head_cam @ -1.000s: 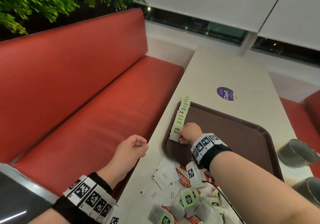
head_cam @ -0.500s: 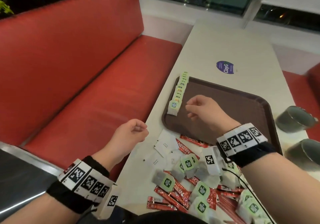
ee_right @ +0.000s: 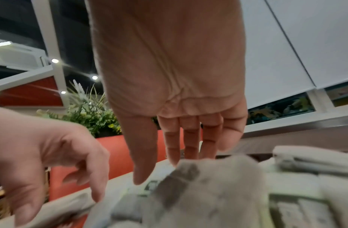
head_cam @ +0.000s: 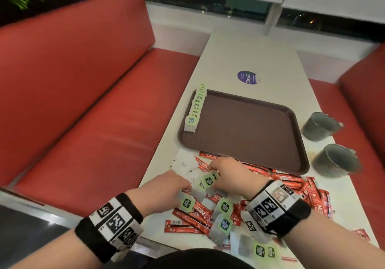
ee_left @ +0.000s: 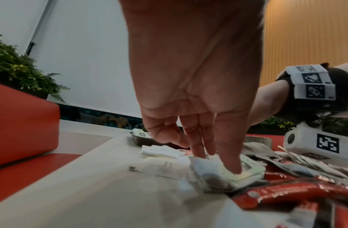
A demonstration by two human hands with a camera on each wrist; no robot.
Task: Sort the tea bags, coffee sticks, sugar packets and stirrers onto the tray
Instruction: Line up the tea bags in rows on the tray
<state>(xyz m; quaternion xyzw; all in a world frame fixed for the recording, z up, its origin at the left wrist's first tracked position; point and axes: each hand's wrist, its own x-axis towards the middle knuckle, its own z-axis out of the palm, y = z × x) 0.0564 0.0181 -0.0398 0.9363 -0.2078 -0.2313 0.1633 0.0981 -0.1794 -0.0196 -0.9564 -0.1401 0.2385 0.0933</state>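
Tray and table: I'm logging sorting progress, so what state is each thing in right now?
Tray: holds one row of tea bags along its left edge.
Loose pile: unsorted, on the table.
Left hand: fingers extended, touching a tea bag.
Right hand: fingers extended over the pile.
Two cups: beside the tray.

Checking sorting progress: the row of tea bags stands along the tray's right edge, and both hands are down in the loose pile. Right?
Not quite. The head view shows the row of tea bags along the tray's left edge. Both the left hand and right hand are in the loose pile.
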